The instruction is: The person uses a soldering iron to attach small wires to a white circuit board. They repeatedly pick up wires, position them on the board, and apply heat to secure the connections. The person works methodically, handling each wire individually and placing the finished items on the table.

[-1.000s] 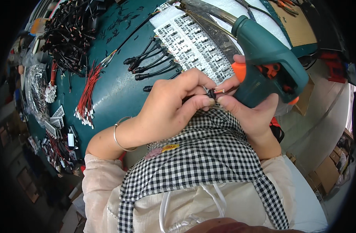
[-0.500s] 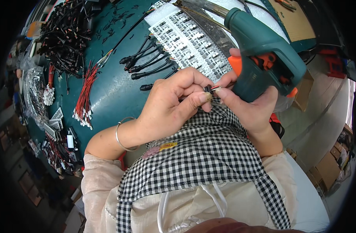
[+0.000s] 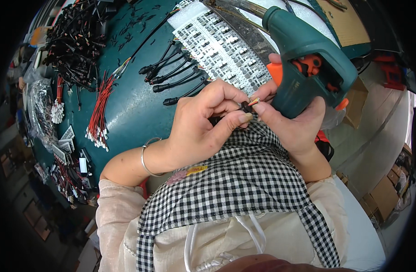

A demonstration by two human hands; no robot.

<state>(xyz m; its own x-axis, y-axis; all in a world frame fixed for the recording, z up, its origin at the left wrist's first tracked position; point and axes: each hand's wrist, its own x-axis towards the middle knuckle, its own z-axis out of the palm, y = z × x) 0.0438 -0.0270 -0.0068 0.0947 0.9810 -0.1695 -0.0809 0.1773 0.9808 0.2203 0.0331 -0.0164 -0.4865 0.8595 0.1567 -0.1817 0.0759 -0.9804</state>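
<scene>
Black connector (image 3: 246,107), small and with fine wire ends poking out at its upper right, sits pinched between the two hands just above the checked apron (image 3: 244,181), at the near edge of the desk (image 3: 135,104). The left hand (image 3: 201,127) closes on it with thumb and forefinger, the other fingers curled over. The right hand (image 3: 292,122) steadies it with a fingertip while also wrapping the grip of a teal hot-glue gun (image 3: 308,68), whose orange trigger (image 3: 275,72) lies under a finger. To do this well, I would judge that the wire ends should be kept straight and seated squarely before any pressure is put on, and the gun held away from the fingers, since its nozzle points off toward the desk. Just beyond the hands lies a white strip of small grey parts (image 3: 221,50), with several black leads (image 3: 171,72) beside it. Farther left are a bundle of red wires (image 3: 99,113) and a heap of black cables (image 3: 76,41).
</scene>
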